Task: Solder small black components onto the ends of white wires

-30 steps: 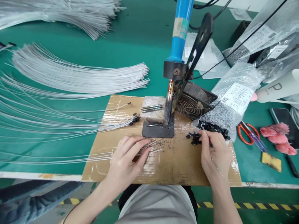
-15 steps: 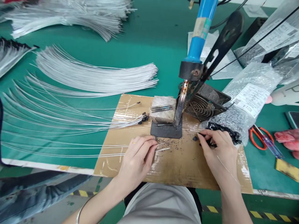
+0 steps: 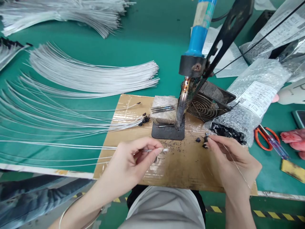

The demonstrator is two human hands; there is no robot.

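My left hand pinches white wires between thumb and fingertips, with their ends poking out to the right over the cardboard. At the right, my right hand is closed at the fingertips on a small black connector piece, beside a few loose ones. A thin pale strand runs across this hand. Between and above the hands, a blue-handled soldering iron hangs tip down in a black metal stand. Its tip is by a block with metal rods on it.
Wires with black ends and a large white wire bundle lie to the left. A small fan stands behind the iron. Rightward are a labelled bag, a pile of black pieces, orange-handled scissors and a yellow sponge.
My left hand has turned and now holds the wires nearer their ends, slightly raised. The right fingertips have shifted a little rightward and now pinch a black connector piece.
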